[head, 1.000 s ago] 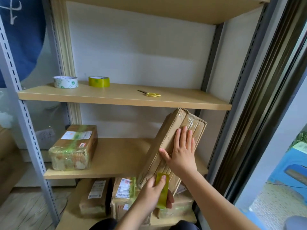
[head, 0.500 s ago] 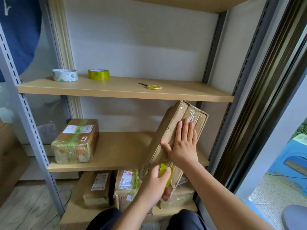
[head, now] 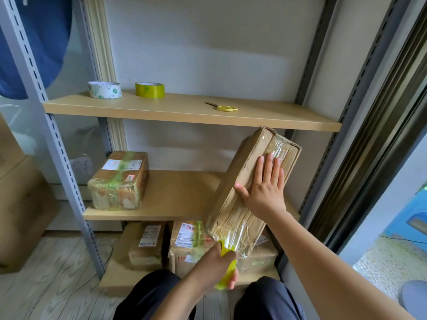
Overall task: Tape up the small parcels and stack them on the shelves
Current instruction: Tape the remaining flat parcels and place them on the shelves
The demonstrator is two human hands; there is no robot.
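Observation:
A long brown cardboard parcel leans tilted on the right end of the middle shelf. My right hand lies flat on its top face with straight fingers. My left hand grips a yellow-green tape roll just below the parcel's lower end. A clear strip of tape runs from the roll up over that end. A taped parcel with a white label sits at the left of the middle shelf.
The upper shelf carries a white tape roll, a yellow tape roll and yellow-handled scissors. Several taped parcels lie on the bottom shelf. A cardboard box stands left; my knees are below.
My left hand has pulled the tape roll down and away from the parcel's lower end, drawing out more tape. My right hand stays flat on the parcel.

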